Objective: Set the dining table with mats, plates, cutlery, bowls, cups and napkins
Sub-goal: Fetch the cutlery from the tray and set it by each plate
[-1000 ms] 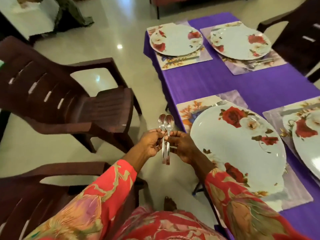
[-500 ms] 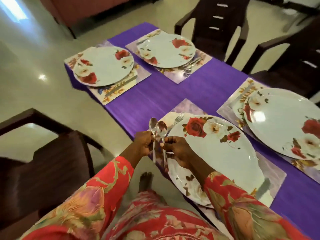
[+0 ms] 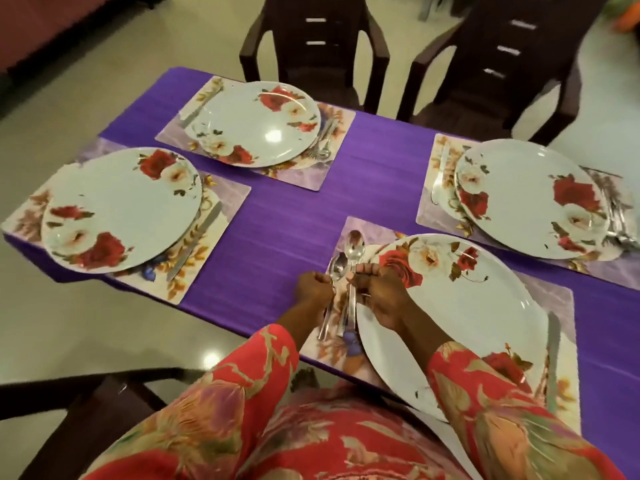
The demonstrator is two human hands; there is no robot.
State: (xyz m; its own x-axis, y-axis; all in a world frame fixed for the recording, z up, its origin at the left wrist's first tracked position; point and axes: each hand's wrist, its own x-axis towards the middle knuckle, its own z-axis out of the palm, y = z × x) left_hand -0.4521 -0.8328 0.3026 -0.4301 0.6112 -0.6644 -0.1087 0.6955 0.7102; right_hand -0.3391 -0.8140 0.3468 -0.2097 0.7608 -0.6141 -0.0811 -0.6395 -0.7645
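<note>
Left hand (image 3: pixel 313 289): clenched round smaller spoons (image 3: pixel 336 271). Right hand (image 3: pixel 379 294): pinching larger spoon (image 3: pixel 356 245), bowl toward 12 o'clock, over mat (image 3: pixel 363 228) at 9 o'clock of near plate (image 3: pixel 460 306). Advised: separate one spoon, lay handle parallel to plate rim, clear of it. Versus half a second earlier: spoons now above mat, not table edge; larger spoon raised higher.

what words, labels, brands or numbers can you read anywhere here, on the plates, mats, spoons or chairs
None: no text is readable anywhere in the head view.
Plates, such as the nearest plate: only rose patterns, no writing.
Mats, such as the left mat: leaf and flower prints only.
Spoons held in the left hand and right hand: any stamp is too small and blurred to tell.
Chairs: no labels visible.
</note>
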